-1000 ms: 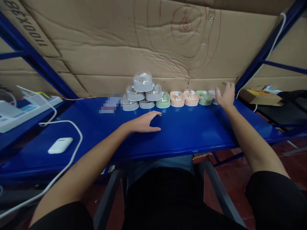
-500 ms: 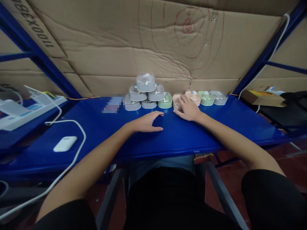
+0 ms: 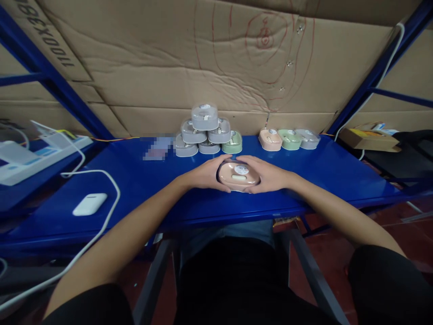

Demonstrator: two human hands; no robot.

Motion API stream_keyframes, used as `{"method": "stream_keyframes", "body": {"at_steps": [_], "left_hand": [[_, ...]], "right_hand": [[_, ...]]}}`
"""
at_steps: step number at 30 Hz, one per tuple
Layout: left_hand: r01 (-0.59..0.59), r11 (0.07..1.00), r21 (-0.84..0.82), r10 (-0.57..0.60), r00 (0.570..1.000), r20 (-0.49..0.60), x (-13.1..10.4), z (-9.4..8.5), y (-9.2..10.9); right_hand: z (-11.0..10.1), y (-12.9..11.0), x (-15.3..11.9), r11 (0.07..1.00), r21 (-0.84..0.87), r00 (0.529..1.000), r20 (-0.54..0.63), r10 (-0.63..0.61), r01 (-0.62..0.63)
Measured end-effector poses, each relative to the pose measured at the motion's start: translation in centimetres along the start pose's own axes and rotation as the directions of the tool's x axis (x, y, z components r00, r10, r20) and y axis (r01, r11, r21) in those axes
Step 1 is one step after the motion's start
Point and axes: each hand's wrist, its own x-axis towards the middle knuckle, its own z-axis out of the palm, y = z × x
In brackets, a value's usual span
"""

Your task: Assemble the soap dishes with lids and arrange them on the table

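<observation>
Between my two hands is a pink case with a clear lid and a round label [image 3: 238,177], near the middle of the blue table. My left hand [image 3: 210,174] wraps round its left side and my right hand [image 3: 267,175] round its right. Behind it, several grey cases [image 3: 195,132] form a stack with one on top [image 3: 204,118]. A green case [image 3: 232,143] touches the stack's right end. Farther right stand another pink case [image 3: 270,140], a green case [image 3: 291,140] and a grey case [image 3: 309,139] in a row.
A white earbud case [image 3: 89,204] lies at the left, beside a white cable [image 3: 115,198]. The white power strips [image 3: 43,155] are farther left. A cardboard wall [image 3: 152,54] rises behind the blue table [image 3: 142,189], and an open cardboard box [image 3: 370,139] sits at the right.
My right hand has brought the near pink case from the back row toward me and to the left. My left hand has closed round its other side.
</observation>
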Motion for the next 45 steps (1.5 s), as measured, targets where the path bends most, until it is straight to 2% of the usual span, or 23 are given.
{"method": "stream_keyframes", "body": {"at_steps": [5, 9, 13, 16, 19, 21, 24, 27, 31, 34, 37, 42, 45], "left_hand": [[-0.010, 1.000, -0.001, 0.010, 1.000, -0.026, 0.1, 0.2, -0.2], [0.021, 0.999, 0.039, -0.019, 0.999, -0.043, 0.0, -0.3, -0.5], [0.115, 0.991, 0.062, -0.111, 0.992, -0.058, -0.5, -2.4, -1.1], [0.200, 0.974, 0.108, -0.202, 0.979, 0.010, -1.3, -4.5, -1.5], [0.225, 0.968, 0.114, -0.230, 0.973, 0.030, -1.8, -5.5, -1.7], [0.185, 0.977, 0.105, -0.189, 0.981, 0.036, -1.8, -5.4, -1.5], [0.123, 0.988, 0.093, -0.128, 0.991, 0.048, -1.3, -4.0, -0.9], [0.073, 0.994, 0.084, -0.077, 0.996, 0.041, -0.6, -2.1, -0.2], [0.001, 0.999, 0.041, -0.002, 1.000, 0.031, -0.2, -0.6, 0.0], [-0.001, 0.999, 0.037, 0.000, 1.000, 0.017, -0.4, -0.7, -0.2], [-0.002, 1.000, 0.025, 0.001, 1.000, 0.017, -0.7, -1.3, -0.2], [0.013, 1.000, -0.003, -0.013, 1.000, 0.010, -0.7, -2.1, -0.3], [0.082, 0.996, 0.045, -0.082, 0.997, -0.016, -0.7, -2.7, -1.1]], "right_hand": [[0.8, -0.2, 1.9, 0.998, -0.024, 0.997, -0.039, 0.062, -0.063], [-0.1, 0.5, 1.2, 0.997, -0.028, 0.991, -0.113, 0.067, -0.070], [-2.1, 2.8, -1.0, 0.973, -0.088, 0.963, -0.192, 0.191, -0.211], [-3.0, 4.9, -2.8, 0.920, -0.151, 0.930, -0.134, 0.344, -0.362], [-3.1, 6.0, -4.1, 0.892, -0.190, 0.911, -0.061, 0.407, -0.411], [-2.9, 5.8, -4.3, 0.905, -0.180, 0.922, -0.051, 0.384, -0.386], [-2.4, 4.3, -3.7, 0.947, -0.149, 0.957, -0.095, 0.274, -0.286], [-1.2, 2.0, -1.9, 0.973, -0.160, 0.983, -0.111, 0.148, -0.165], [1.1, -0.4, 1.4, 0.972, -0.226, 0.998, -0.020, 0.063, -0.066], [2.5, -0.9, 3.0, 0.967, -0.251, 0.999, -0.002, 0.050, -0.049], [3.1, -0.9, 3.1, 0.974, -0.222, 0.997, -0.069, 0.034, -0.049], [2.2, -0.7, 1.8, 0.989, -0.105, 0.974, -0.215, 0.078, -0.102], [1.2, -0.6, 0.9, 0.993, -0.052, 0.977, -0.193, 0.091, -0.103]]}}
